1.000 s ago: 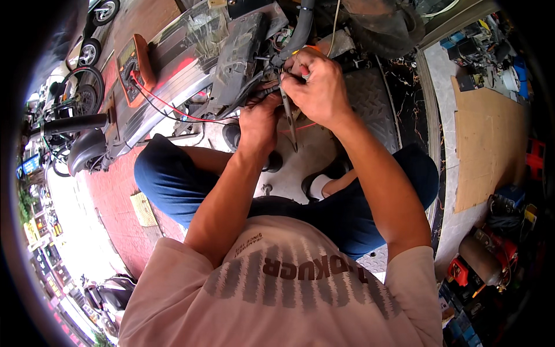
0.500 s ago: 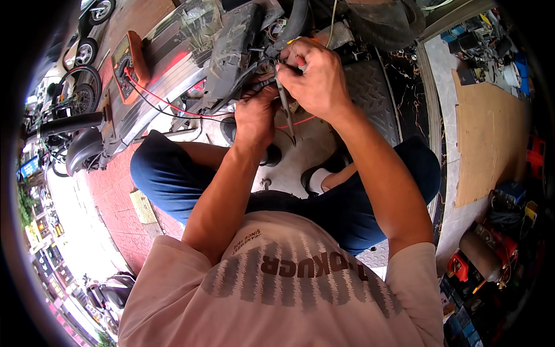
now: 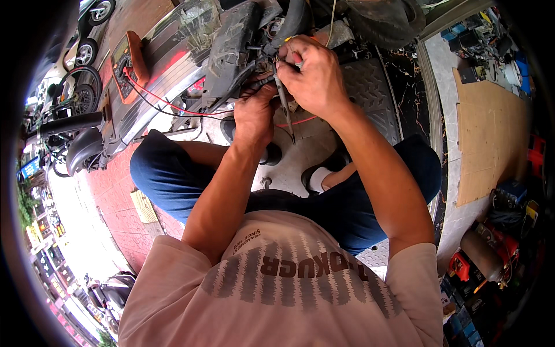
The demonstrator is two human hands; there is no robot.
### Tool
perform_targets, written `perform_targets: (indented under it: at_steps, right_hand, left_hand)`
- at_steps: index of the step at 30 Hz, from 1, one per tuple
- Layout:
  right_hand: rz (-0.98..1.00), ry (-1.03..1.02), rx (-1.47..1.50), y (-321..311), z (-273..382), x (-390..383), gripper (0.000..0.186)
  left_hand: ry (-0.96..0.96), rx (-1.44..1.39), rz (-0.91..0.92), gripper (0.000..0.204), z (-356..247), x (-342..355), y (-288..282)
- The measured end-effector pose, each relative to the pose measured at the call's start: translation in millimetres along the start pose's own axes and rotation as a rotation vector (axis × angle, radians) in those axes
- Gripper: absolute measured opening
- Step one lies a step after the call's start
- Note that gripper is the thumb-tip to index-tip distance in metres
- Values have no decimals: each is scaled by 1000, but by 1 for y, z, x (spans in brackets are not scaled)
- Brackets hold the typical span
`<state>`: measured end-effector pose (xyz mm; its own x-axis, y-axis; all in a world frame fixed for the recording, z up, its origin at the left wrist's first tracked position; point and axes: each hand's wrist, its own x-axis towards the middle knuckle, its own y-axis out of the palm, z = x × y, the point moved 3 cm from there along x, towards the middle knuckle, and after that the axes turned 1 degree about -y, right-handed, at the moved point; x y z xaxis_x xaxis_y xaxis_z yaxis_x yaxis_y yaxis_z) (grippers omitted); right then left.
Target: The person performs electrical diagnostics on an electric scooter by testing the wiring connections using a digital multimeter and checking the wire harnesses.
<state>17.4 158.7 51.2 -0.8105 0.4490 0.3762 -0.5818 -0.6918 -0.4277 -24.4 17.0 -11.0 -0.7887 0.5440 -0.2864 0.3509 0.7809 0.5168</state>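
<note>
My right hand (image 3: 317, 78) is closed in a pinch around a slim grey test probe (image 3: 284, 104), which slants down between my wrists with a thin dark lead at its lower end. A red probe end (image 3: 298, 58) shows between the same fingers. Close beside it, my left hand (image 3: 255, 113) is closed on dark wiring (image 3: 263, 82); its fingertips are mostly hidden. Both hands are at the exposed wiring of a partly stripped scooter. An orange-cased multimeter (image 3: 128, 66) lies to the left, its red lead (image 3: 167, 104) and black lead running toward my left wrist.
Grey body panels (image 3: 234, 49) and a ribbed footboard (image 3: 370, 95) surround the wiring. A black hose (image 3: 296, 20) rises ahead. On the right lie a cardboard sheet (image 3: 488, 136), a brown cylinder (image 3: 481, 254) and assorted tools. Parked two-wheelers (image 3: 84, 95) stand at the left.
My right hand has shifted very slightly, and the red probe end between its fingers sits a little differently. Otherwise hands, leads and multimeter stay nearly as they were.
</note>
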Motion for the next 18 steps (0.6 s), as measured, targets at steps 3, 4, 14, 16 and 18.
perform_targets:
  at_steps: [3,4,14,16,18]
  right_hand:
    - [1,11,12,0,-1,0,18]
    - [0,8,18,0,-1,0,17]
    - [-34,-84,13,3,-7,-3,15]
    - [-2,-49,34,0,-4,-1,14]
    - [22,2,45,-2,0,-5,13]
  left_hand:
    - [-12,5,-17,26,0,1,-2]
    - [-14,6,-21,27,1,1,-3]
    - [3,17,-37,24,-3,-4,7]
    - [-53,149,-145,19,1,-1,-3]
    - [164,840,-31,13,0,-3,-11]
